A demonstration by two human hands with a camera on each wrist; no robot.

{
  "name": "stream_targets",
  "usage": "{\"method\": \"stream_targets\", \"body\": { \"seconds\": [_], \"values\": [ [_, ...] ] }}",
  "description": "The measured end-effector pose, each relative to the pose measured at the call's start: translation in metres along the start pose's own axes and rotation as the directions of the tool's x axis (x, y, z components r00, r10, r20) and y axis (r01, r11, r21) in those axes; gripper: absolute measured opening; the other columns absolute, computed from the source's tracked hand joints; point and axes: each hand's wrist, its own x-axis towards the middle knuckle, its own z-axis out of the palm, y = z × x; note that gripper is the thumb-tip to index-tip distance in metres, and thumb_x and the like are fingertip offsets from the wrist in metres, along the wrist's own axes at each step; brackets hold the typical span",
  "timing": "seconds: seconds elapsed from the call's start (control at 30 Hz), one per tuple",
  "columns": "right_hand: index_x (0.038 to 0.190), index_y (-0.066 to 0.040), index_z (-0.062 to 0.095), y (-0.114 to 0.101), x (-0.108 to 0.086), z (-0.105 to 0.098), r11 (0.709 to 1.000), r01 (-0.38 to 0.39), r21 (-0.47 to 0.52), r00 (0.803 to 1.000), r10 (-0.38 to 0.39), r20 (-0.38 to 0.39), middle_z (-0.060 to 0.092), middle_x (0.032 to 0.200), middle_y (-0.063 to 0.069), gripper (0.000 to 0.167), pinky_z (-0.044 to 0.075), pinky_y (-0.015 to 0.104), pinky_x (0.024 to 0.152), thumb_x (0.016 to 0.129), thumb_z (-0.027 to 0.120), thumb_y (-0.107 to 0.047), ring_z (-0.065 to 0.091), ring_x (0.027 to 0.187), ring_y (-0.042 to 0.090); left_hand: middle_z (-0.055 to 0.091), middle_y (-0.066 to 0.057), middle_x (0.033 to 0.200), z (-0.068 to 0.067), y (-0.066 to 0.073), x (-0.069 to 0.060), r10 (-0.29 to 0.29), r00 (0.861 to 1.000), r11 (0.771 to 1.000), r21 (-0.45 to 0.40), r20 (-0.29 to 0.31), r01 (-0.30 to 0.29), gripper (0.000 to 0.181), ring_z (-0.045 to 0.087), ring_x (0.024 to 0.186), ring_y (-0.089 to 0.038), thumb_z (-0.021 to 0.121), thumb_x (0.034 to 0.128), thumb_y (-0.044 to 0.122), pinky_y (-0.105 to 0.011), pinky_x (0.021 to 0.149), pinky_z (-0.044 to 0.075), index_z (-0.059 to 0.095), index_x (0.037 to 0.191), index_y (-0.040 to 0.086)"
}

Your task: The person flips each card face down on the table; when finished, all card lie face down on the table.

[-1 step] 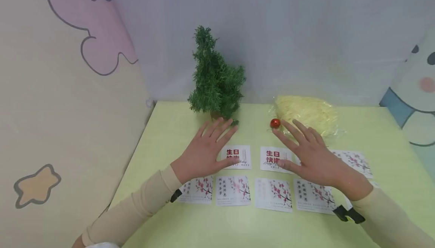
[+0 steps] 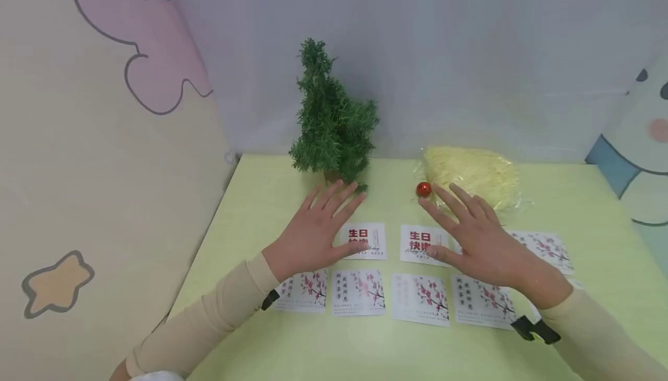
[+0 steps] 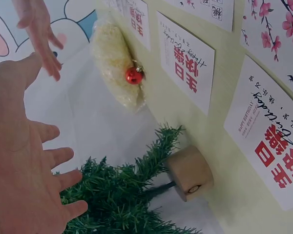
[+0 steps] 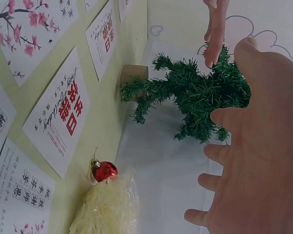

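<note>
Both hands are held above the table, fingers spread, holding nothing. In the head view my left hand (image 2: 313, 233) hovers over a birthday card (image 2: 376, 242) with red characters, just in front of a small artificial Christmas tree (image 2: 334, 120). Over on the right, my right hand (image 2: 482, 242) is above a second birthday card (image 2: 417, 239). Its fingertips appear near a red ball ornament (image 2: 423, 189) and a clear bag of pale yellow shredded filler (image 2: 475, 175). The left wrist view shows the tree's round wooden base (image 3: 189, 173) standing on the table.
A front row of cards with pink blossoms includes one blossom card (image 2: 358, 293) and another (image 2: 420, 298). One more blossom card (image 2: 545, 250) lies beyond the right hand. A pale wall (image 2: 469, 62) rises behind the yellow-green table (image 2: 323, 349).
</note>
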Motion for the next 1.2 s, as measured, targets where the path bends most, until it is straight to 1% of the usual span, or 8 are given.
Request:
{"method": "stream_targets", "body": {
  "seconds": [0.13,0.27,0.4,0.53,0.7,0.87,1.1,1.2],
  "values": [
    [0.179,-0.025,0.017,-0.003,0.010,0.000,1.000,0.019,-0.001,1.000,-0.019,-0.004,0.012,0.186,0.012,0.092,0.016,0.078,0.126,0.107,0.066,-0.056,0.009,0.170,0.046,0.020,-0.004,0.185,0.001,-0.006,0.000,0.004,1.000,1.000,0.005,-0.004,-0.004,0.094,0.016,0.172,-0.031,0.055,0.1064,0.072,-0.061,0.137,0.012,0.019,0.179,0.024],
    [0.178,-0.016,0.020,-0.013,0.032,0.001,0.999,0.051,-0.016,0.999,-0.051,0.015,0.018,0.185,0.013,0.091,0.016,0.072,0.130,0.109,0.063,-0.057,0.014,0.170,0.042,0.024,-0.007,0.184,0.001,-0.019,-0.006,0.017,1.000,1.000,0.011,0.013,-0.018,0.095,0.022,0.170,-0.033,0.062,0.1060,0.066,-0.061,0.137,0.016,0.022,0.178,0.019],
    [0.176,-0.009,0.025,-0.027,0.063,0.009,0.993,0.108,-0.051,0.994,-0.106,0.038,0.029,0.181,0.014,0.093,0.019,0.068,0.132,0.108,0.065,-0.057,0.025,0.168,0.041,0.030,-0.010,0.181,0.000,-0.038,-0.016,0.003,0.993,1.000,-0.014,0.116,-0.002,0.094,0.028,0.167,-0.036,0.072,0.1038,0.058,-0.060,0.135,0.021,0.029,0.175,0.014],
    [0.170,-0.003,0.040,-0.043,0.097,0.025,0.979,0.185,-0.088,0.982,-0.181,0.050,0.047,0.171,0.017,0.087,0.030,0.065,0.130,0.105,0.073,-0.051,0.042,0.160,0.040,0.044,-0.015,0.172,0.005,-0.059,-0.029,-0.062,0.965,0.997,-0.031,0.254,0.072,0.086,0.040,0.160,-0.038,0.083,0.0981,0.049,-0.059,0.126,0.038,0.048,0.166,0.009],
    [0.157,-0.003,0.059,-0.065,0.136,0.056,0.965,0.240,-0.108,0.966,-0.227,0.120,0.062,0.154,0.014,0.077,0.039,0.061,0.124,0.102,0.075,-0.055,0.054,0.147,0.035,0.058,-0.016,0.146,0.022,-0.081,-0.041,-0.148,0.929,0.982,-0.059,0.338,0.178,0.090,0.057,0.128,-0.032,0.098,0.0842,0.041,-0.050,0.100,0.055,0.058,0.157,0.007],
    [0.146,-0.006,0.066,-0.082,0.162,0.087,0.966,0.246,-0.084,0.953,-0.225,0.205,0.063,0.141,0.011,0.074,0.042,0.058,0.118,0.099,0.075,-0.062,0.056,0.136,0.031,0.054,-0.007,0.123,0.041,-0.094,-0.044,-0.171,0.914,0.964,-0.129,0.368,0.232,0.093,0.048,0.106,-0.021,0.102,0.0781,0.036,-0.037,0.086,0.050,0.059,0.156,0.010],
    [0.137,-0.010,0.068,-0.102,0.182,0.120,0.972,0.222,-0.078,0.944,-0.194,0.266,0.059,0.133,0.007,0.085,0.044,0.051,0.110,0.089,0.076,-0.079,0.053,0.121,0.025,0.049,-0.004,0.114,0.062,-0.109,-0.049,-0.187,0.916,0.949,-0.176,0.355,0.262,0.082,0.044,0.108,-0.021,0.103,0.0771,0.037,-0.035,0.090,0.048,0.061,0.142,0.009],
    [0.132,-0.011,0.067,-0.106,0.185,0.124,0.976,0.197,-0.088,0.949,-0.168,0.265,0.056,0.127,0.006,0.086,0.044,0.048,0.102,0.084,0.079,-0.081,0.050,0.115,0.024,0.048,-0.005,0.115,0.065,-0.112,-0.043,-0.191,0.920,0.936,-0.217,0.344,0.275,0.079,0.043,0.110,-0.023,0.104,0.0749,0.035,-0.037,0.093,0.050,0.061,0.134,0.006]
  ]
}}
